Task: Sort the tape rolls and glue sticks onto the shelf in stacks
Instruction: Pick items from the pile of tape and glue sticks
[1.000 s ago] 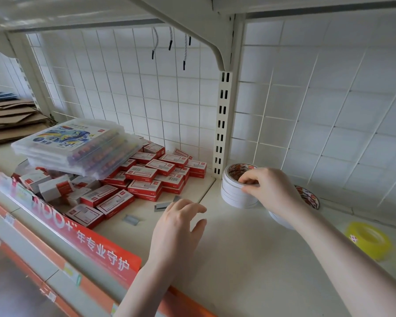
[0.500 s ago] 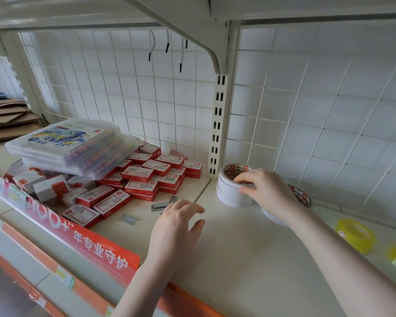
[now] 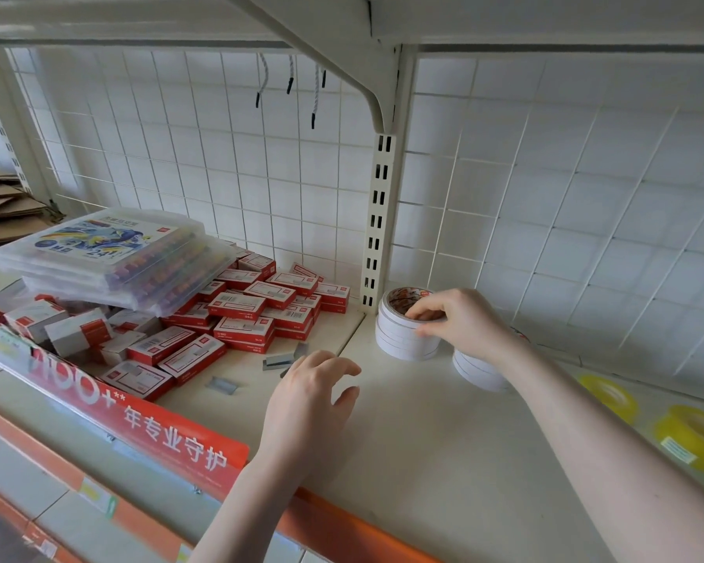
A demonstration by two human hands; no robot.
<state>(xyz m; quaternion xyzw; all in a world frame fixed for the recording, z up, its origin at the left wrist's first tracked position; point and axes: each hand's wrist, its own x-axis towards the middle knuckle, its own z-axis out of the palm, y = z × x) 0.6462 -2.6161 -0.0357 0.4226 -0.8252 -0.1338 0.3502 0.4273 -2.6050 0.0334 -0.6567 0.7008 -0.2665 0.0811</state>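
Note:
A stack of white tape rolls [image 3: 399,339] stands on the cream shelf [image 3: 423,440] beside the slotted upright post. My right hand [image 3: 456,323] pinches the rim of the top roll, fingers over its core. A second, lower stack of white rolls [image 3: 478,371] sits just right of it, partly hidden by my right wrist. Two yellow tape rolls [image 3: 610,396] [image 3: 695,436] lie flat at the far right. My left hand [image 3: 314,404] hovers over the shelf in front of the stacks, fingers loosely curled, holding nothing. No glue sticks show.
Red and white staple boxes [image 3: 240,314] are piled on the left shelf section under clear crayon cases [image 3: 110,258]. Loose staple strips [image 3: 277,361] lie near my left hand. A red price strip [image 3: 139,424] runs along the front edge. Wire grid backs the shelf.
My right hand stays on the top white roll, its fingers shifting slightly over the rim. My left hand keeps almost still. The second yellow roll has come into view at right.

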